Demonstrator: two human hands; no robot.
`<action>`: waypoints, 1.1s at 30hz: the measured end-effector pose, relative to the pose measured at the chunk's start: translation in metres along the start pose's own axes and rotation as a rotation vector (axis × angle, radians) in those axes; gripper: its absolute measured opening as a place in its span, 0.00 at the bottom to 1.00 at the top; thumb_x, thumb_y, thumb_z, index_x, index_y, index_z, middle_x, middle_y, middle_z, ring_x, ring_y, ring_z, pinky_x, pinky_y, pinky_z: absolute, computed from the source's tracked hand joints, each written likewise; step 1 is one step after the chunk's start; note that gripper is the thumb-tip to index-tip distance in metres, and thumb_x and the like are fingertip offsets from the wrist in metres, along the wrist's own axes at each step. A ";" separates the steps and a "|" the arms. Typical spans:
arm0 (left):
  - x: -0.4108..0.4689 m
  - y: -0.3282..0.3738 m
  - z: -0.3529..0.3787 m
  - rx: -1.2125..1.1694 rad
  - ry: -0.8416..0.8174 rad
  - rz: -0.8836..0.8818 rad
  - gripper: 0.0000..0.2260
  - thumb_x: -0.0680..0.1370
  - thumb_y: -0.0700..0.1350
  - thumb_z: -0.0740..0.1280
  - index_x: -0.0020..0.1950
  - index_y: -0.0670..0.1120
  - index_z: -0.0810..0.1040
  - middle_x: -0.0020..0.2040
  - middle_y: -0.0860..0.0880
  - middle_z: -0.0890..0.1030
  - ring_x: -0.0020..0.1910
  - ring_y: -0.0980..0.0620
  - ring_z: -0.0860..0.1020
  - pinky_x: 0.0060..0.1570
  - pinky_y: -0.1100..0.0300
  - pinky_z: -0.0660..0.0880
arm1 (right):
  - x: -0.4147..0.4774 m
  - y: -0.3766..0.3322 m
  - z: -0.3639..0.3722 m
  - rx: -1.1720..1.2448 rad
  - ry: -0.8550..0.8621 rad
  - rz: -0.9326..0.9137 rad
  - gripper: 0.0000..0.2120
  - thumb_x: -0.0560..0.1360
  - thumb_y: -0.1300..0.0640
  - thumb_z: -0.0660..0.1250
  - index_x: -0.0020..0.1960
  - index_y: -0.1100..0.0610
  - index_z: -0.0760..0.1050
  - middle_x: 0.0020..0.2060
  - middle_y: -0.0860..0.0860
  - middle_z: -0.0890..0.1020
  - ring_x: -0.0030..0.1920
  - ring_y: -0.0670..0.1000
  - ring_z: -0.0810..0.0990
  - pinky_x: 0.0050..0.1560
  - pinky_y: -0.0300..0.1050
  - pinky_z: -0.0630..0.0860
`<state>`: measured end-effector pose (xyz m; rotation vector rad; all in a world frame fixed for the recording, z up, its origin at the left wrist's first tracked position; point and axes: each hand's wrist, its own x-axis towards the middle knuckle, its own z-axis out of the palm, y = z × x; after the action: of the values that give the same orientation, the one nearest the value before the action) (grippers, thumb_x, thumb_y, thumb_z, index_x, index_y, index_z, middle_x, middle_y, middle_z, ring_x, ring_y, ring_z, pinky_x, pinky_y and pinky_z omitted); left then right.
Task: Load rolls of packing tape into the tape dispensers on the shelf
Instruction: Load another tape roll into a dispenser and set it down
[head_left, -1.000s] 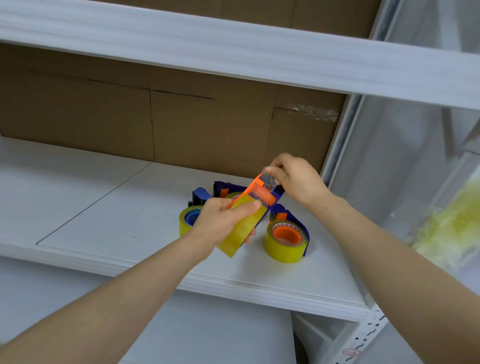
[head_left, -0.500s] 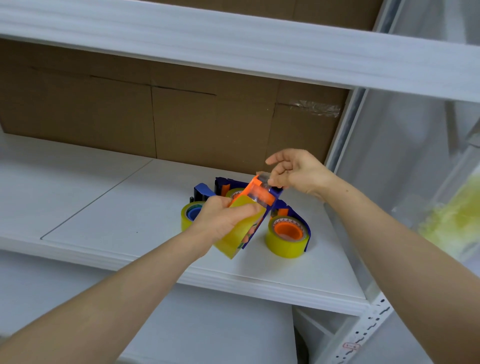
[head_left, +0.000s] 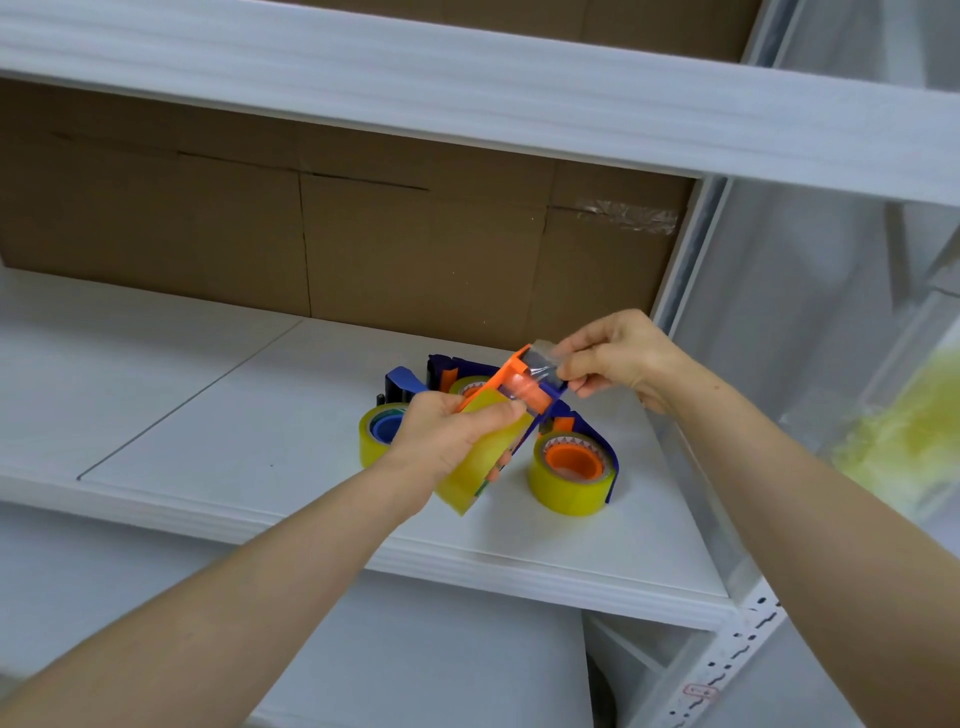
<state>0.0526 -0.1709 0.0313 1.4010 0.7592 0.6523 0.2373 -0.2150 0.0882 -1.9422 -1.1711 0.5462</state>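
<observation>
While the left hand grips the dispenser above the shelf, right fingers pinch the tape end, probably threading it; next, pull it across the blade.

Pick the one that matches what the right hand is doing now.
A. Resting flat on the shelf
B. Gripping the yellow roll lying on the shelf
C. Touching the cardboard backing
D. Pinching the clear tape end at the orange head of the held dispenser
D: the right hand pinches the clear tape end at the held dispenser, while the left hand grips its yellow roll.
</observation>
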 end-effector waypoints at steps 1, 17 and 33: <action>0.000 -0.001 0.001 -0.001 0.012 0.001 0.09 0.70 0.47 0.74 0.39 0.41 0.81 0.27 0.46 0.81 0.22 0.53 0.77 0.25 0.64 0.75 | -0.001 0.000 0.000 -0.011 -0.001 -0.001 0.06 0.70 0.69 0.69 0.42 0.59 0.80 0.39 0.56 0.82 0.33 0.47 0.80 0.36 0.39 0.81; 0.003 -0.001 0.003 0.156 -0.201 0.006 0.04 0.71 0.44 0.72 0.44 0.46 0.82 0.39 0.50 0.84 0.38 0.54 0.81 0.37 0.63 0.77 | 0.008 0.021 0.014 -0.463 0.366 -0.232 0.15 0.79 0.48 0.58 0.49 0.59 0.76 0.39 0.52 0.77 0.42 0.52 0.75 0.39 0.45 0.69; 0.001 0.001 0.004 -0.036 -0.003 0.062 0.10 0.73 0.46 0.69 0.34 0.43 0.79 0.22 0.48 0.79 0.19 0.55 0.75 0.24 0.65 0.75 | 0.016 0.030 0.006 0.348 0.192 0.189 0.06 0.74 0.59 0.67 0.41 0.61 0.74 0.25 0.53 0.73 0.22 0.46 0.65 0.22 0.37 0.62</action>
<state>0.0567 -0.1729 0.0327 1.3965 0.7002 0.7085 0.2572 -0.2068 0.0612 -1.7659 -0.7229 0.6024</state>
